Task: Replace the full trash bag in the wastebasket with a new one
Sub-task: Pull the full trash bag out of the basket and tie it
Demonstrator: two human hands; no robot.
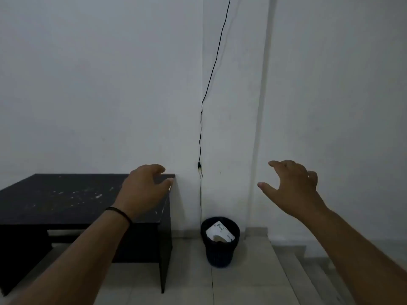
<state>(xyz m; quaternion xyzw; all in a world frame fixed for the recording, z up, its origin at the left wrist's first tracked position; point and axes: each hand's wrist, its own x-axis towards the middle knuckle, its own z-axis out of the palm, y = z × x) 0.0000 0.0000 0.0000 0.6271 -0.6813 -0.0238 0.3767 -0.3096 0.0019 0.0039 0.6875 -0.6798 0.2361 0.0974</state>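
Reaching out empty, left hand (144, 190) and right hand (293, 188) hang loose-fingered — wastebasket (219, 243) sits low centre.

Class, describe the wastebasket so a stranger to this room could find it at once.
Start at the black desk against the white wall. On the floor just right of it, below the hanging black cable, stands the wastebasket. It is small, round and dark, with white paper showing inside.

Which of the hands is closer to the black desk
Left. The left hand is over the black desk's right end; the right hand is held up well right of it.
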